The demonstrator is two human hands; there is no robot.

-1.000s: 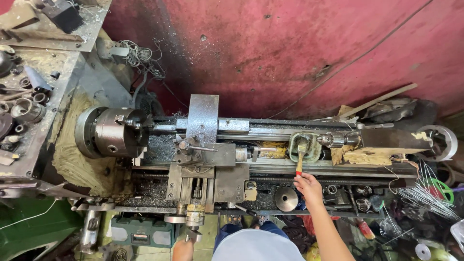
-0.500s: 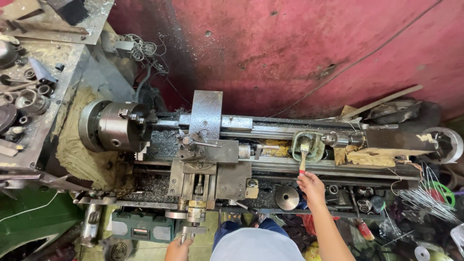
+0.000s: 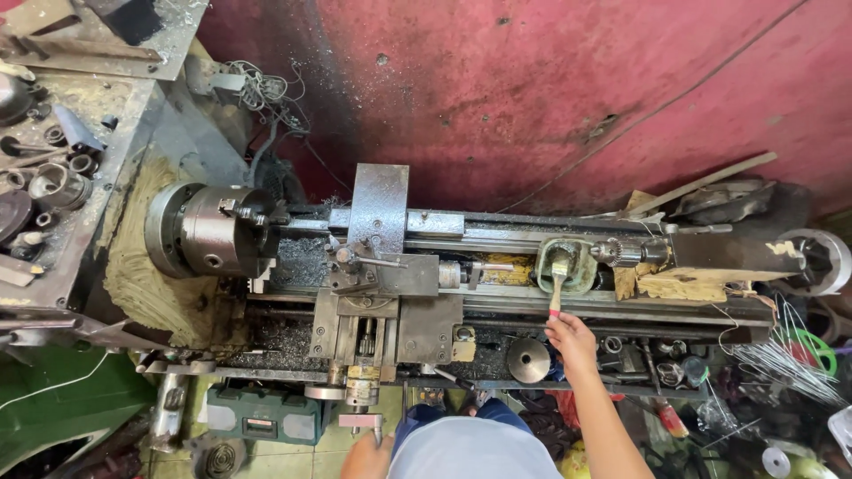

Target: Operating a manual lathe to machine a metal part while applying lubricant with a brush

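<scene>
I look straight down on a metal lathe (image 3: 497,306). My right hand (image 3: 572,344) grips the red handle of a small brush (image 3: 557,282); its bristles rest in a pale rectangular tin (image 3: 577,259) on the lathe bed. My left hand (image 3: 366,459) sits at the bottom edge, right under the crank handle (image 3: 362,424) below the carriage (image 3: 382,310); whether it grips the handle I cannot tell. The chuck (image 3: 209,229) is at the left, with metal chips around it.
A cluttered metal shelf (image 3: 80,191) with rings and parts stands at the left. The tailstock (image 3: 719,253), a handwheel (image 3: 815,259) and loose wires (image 3: 781,359) lie at the right. A red wall (image 3: 532,89) rises behind. A green box (image 3: 262,415) sits under the lathe.
The view has drifted slightly. My right hand stays on the brush in the tin. My left hand has shifted a little near the crank handle.
</scene>
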